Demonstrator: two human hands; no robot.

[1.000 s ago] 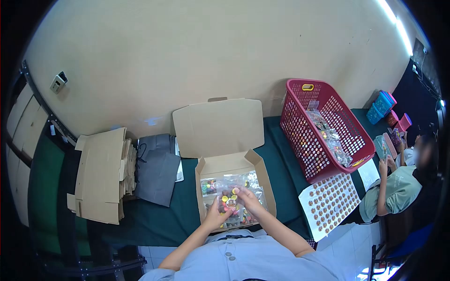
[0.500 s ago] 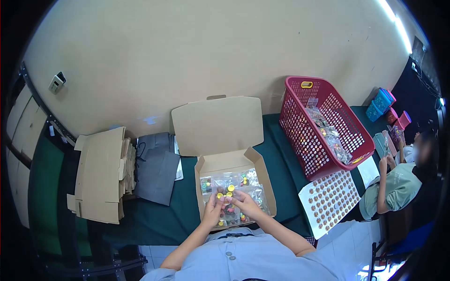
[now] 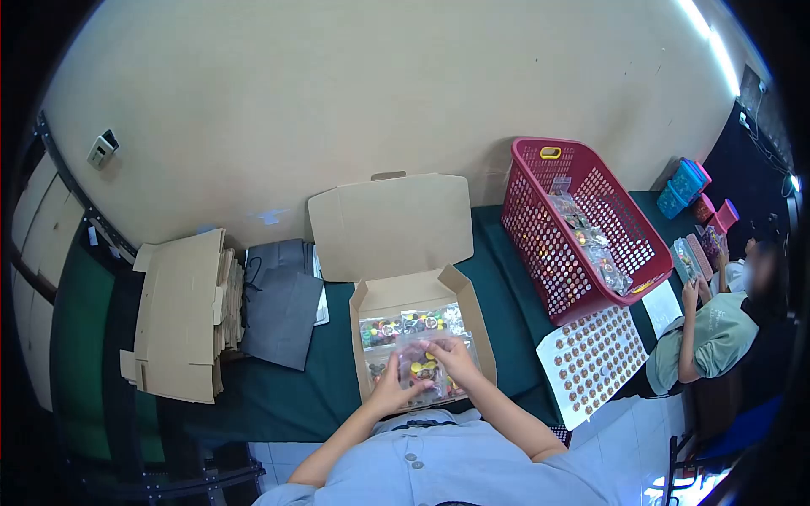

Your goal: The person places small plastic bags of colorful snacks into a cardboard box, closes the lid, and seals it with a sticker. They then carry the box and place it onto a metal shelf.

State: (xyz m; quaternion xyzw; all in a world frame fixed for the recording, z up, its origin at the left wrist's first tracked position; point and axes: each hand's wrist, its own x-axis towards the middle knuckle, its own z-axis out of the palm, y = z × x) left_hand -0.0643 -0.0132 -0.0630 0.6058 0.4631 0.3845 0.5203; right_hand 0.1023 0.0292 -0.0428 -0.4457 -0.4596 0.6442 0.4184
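Observation:
An open cardboard box [image 3: 485,346] stands on the dark green cloth in front of me, its lid raised against the wall. Clear bags [image 3: 432,321] of small colourful pieces lie inside it. Over the box, both hands hold one clear bag [image 3: 419,364] with yellow and dark pieces. My left hand [image 3: 395,390] grips its left side near the bottom, with the thumb toward the middle. My right hand [image 3: 454,358] pinches the bag's upper right part.
Flattened cardboard [image 3: 181,312] and dark grey bags [image 3: 283,308] lie at left. A red basket [image 3: 574,253] of filled bags stands at right, behind a sticker sheet [image 3: 595,363]. A co-worker [image 3: 713,337] sits farther right, near blue and pink baskets [image 3: 682,190].
My right hand has moved up and right along the bag, while my left hand has shifted slightly lower. The bag's top has tilted, uncovering more of the bags at the back of the box.

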